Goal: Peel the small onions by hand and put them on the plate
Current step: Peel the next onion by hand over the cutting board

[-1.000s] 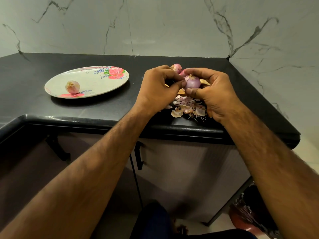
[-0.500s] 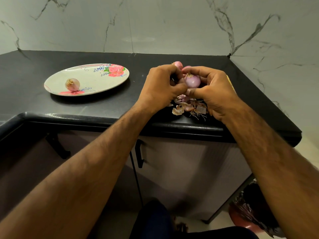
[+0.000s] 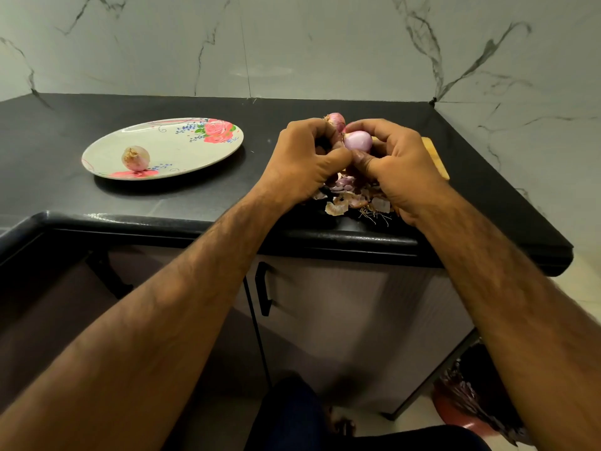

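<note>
Gripping a small onion, the right hand steadies it while the left hand pinches its edge.

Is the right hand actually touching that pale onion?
Touching. In the head view the right hand curls its fingers and thumb round the onion, with no gap.

Black stone countertop: polished, glossy. Grey-veined white marble wall: smooth. Oval flowered plate: glazed, shiny. Small peeled pink onion: smooth, glistening. Loose onion skins: dry, papery.
</note>
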